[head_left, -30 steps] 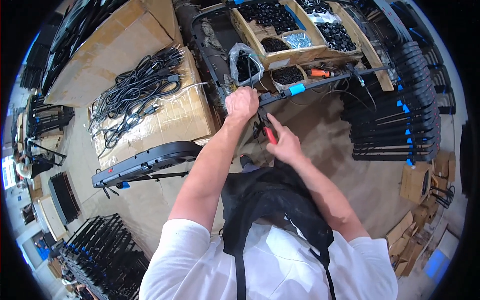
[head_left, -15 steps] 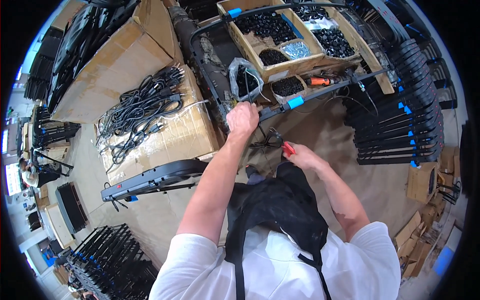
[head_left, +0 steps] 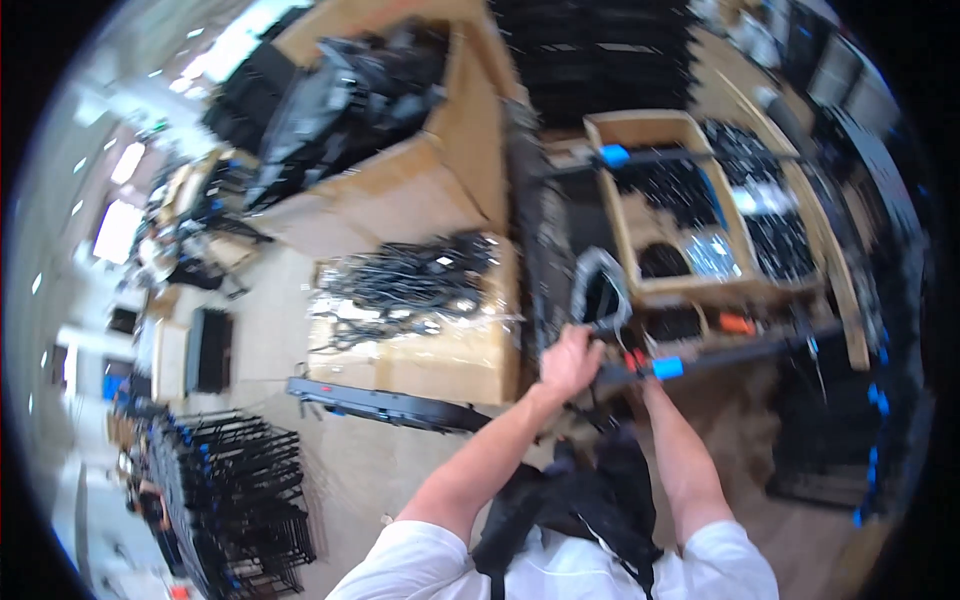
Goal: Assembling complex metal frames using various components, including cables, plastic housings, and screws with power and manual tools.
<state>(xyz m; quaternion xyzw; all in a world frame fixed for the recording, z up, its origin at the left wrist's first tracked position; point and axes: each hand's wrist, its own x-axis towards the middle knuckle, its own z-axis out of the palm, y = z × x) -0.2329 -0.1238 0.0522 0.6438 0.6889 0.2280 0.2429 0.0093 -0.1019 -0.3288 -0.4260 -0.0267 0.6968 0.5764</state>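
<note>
Motion blurs the view. My left hand (head_left: pixel 570 361) is closed at the near corner of a black tubular frame (head_left: pixel 745 352), beside a clear plastic bag (head_left: pixel 598 285) of dark parts. A black cable appears to run through its fingers, though the smear hides the exact grip. Just to its right, my right hand (head_left: pixel 650 386) is mostly hidden at the frame's near bar. Red-handled pliers (head_left: pixel 634 359) show at its fingers, close to a blue tape band (head_left: pixel 667 368) on the bar.
Beyond the frame stands a divided box (head_left: pixel 640 290) of black and silver small parts. An orange tool (head_left: pixel 738 324) lies before it. Coiled power cords (head_left: pixel 415 280) cover a carton at left, with a long black scooter-like part (head_left: pixel 390 405) below. Stacked black frames (head_left: pixel 235 490) stand lower left.
The view has swung left, so the scene sits further right and lower. My right hand has risen with the red pliers to the frame bar, close to my left hand.
</note>
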